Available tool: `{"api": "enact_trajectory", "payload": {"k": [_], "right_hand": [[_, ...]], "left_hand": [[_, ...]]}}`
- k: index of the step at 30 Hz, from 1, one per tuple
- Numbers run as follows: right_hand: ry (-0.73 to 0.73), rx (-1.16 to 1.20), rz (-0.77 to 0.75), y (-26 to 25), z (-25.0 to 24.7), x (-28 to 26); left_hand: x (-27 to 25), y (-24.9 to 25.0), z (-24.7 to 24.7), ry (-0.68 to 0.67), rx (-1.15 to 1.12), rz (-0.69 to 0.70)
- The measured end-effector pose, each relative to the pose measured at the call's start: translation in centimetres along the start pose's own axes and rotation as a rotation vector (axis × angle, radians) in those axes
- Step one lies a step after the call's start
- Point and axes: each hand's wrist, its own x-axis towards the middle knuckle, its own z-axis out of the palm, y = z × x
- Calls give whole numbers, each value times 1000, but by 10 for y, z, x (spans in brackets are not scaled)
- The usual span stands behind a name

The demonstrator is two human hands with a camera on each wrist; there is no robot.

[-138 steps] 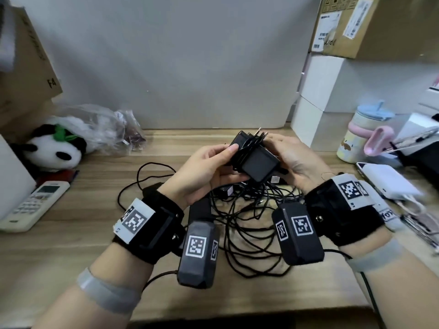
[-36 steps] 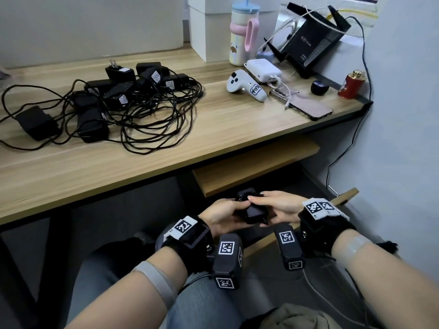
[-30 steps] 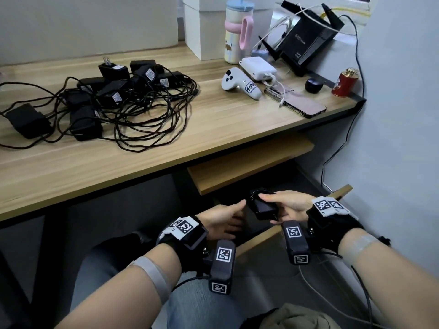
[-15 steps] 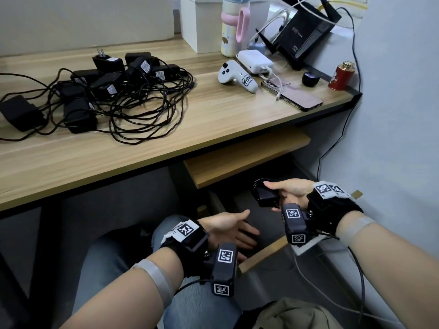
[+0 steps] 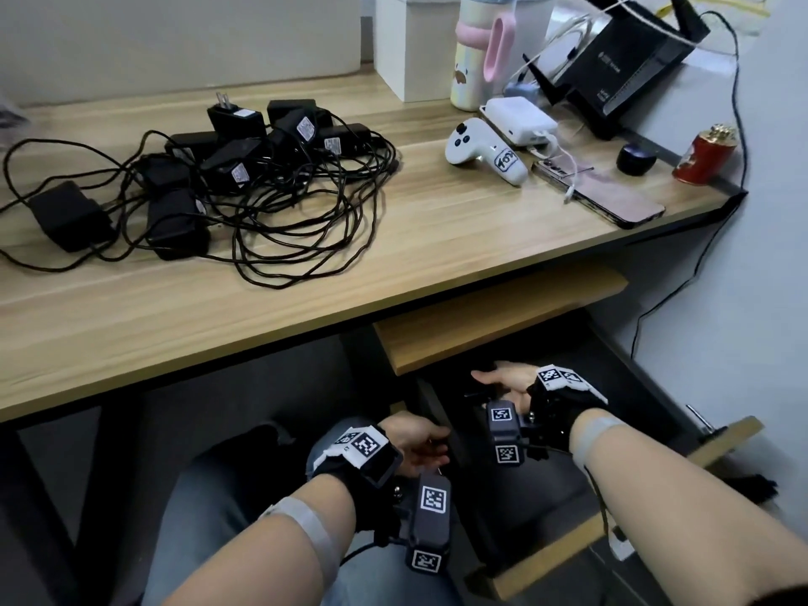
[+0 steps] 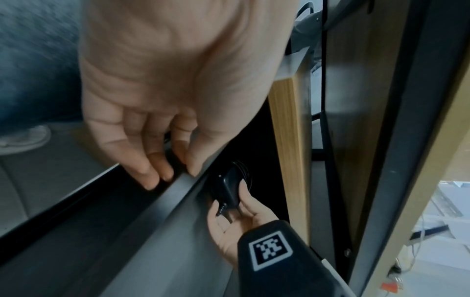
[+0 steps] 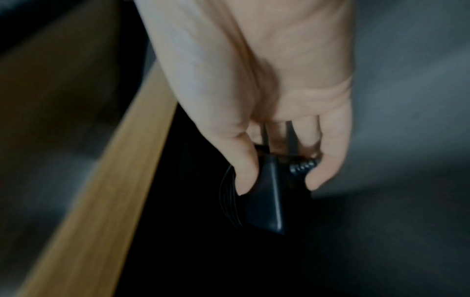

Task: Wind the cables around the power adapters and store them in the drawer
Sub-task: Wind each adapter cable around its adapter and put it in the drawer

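Note:
My right hand (image 5: 503, 378) reaches into the open drawer (image 5: 612, 531) under the desk. It pinches a black power adapter (image 6: 227, 188) with its cable wound round it. In the right wrist view the thumb and fingers of the right hand (image 7: 279, 180) clamp the adapter (image 7: 264, 201) by its plug end, prongs towards the palm. My left hand (image 5: 419, 443) holds nothing. Its loosely curled fingertips (image 6: 157, 176) rest on the drawer's dark left wall (image 6: 142, 221). Several more black adapters (image 5: 245, 177) lie on the desk in a tangle of cables.
A white controller (image 5: 481, 155), a phone (image 5: 603, 199), a white power bank (image 5: 518, 120), a router (image 5: 634, 67), a red can (image 5: 704, 155) and a cup (image 5: 476, 50) crowd the desk's right end. A wooden panel (image 5: 481, 317) overhangs the drawer. My knees sit left of it.
The left hand let go of the wound adapter and dropped to the drawer's left wall. The right hand carried the adapter forward and down into the drawer.

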Motion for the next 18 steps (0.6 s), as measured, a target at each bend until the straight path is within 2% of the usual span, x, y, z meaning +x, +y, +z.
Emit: {"api": "enact_trajectory", "payload": {"k": [7, 8, 9, 11, 14, 15, 17, 18], "right_hand": [[160, 114, -70, -21, 24, 26], [202, 8, -86, -23, 29, 24], [249, 33, -97, -27, 30, 21], [310, -225, -189, -26, 37, 7], [291, -292, -252, -21, 39, 8], [293, -255, -227, -19, 37, 13], [174, 39, -209, -21, 36, 7], [178, 184, -187, -19, 34, 6]], "left_hand": [[1, 12, -26, -89, -74, 44], [1, 14, -31, -95, -92, 55], [2, 14, -35, -101, -109, 62], [5, 14, -43, -103, -136, 70], [6, 13, -49, -99, -156, 81], [6, 13, -51, -98, -164, 86], [5, 13, -53, -97, -181, 101], [3, 14, -54, -95, -195, 107]]}}
